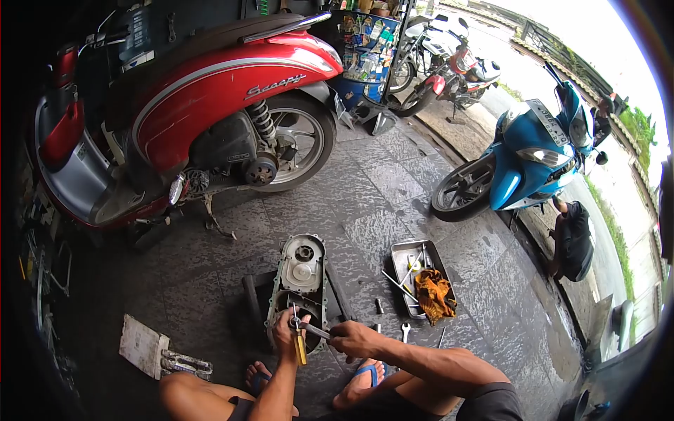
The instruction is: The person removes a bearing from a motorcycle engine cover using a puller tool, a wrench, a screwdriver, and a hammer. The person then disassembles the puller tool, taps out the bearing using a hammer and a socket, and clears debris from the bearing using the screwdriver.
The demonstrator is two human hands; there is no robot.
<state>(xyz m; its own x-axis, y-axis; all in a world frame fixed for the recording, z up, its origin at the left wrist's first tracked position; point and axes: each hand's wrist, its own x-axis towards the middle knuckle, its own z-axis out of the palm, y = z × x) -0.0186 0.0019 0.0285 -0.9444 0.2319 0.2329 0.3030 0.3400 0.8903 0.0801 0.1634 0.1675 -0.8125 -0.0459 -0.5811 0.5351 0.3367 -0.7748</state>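
Note:
A grey metal engine casing [302, 263] lies in front of me, with a round bearing seat near its far end. My left hand [284, 331] is over the near end of this casing, its fingers closed around a screwdriver [300, 349] with a yellow handle pointing toward me. My right hand [354, 340] grips a dark metal bar-shaped tool [318, 331], whose far end meets the screwdriver beside my left fingers. Whether that tool is a ratchet or a hammer I cannot make out. The fingers partly hide the contact point.
A metal tray [403, 261] holds tools and an orange rag [435, 295]. Near it lie a socket [380, 306] and a spanner [406, 332]. A red scooter [210, 98] stands left, a blue motorbike [533, 154] right. A dirty board [142, 345] is at lower left.

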